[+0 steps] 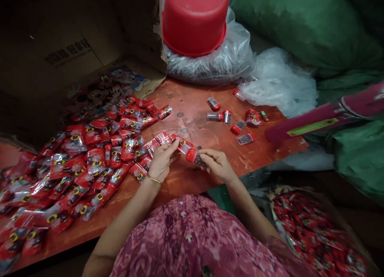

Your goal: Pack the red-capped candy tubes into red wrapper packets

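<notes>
My left hand (pixel 162 161) pinches a small red printed packet (pixel 183 145) between thumb and fingers. In my right hand (pixel 218 164) is a small clear bottle (pixel 198 158) of dark pellets, its red cap pointing left at the packet's end. Cap and packet meet or overlap; I cannot tell if the cap is inside. A heap of red printed packets (pixel 99 157) spreads over the table to the left, some close to my left hand. Beyond my right hand lie several similar bottles (pixel 215 116) with red caps.
An open cardboard box (pixel 126 33) stands at the back left of the red table (pixel 192 97). An upturned red basin (pixel 195 21) rests on a clear plastic bag (pixel 210 67). A pink pole (pixel 318 121) slants in from the right. Below right sits a container of red packets (pixel 315 233).
</notes>
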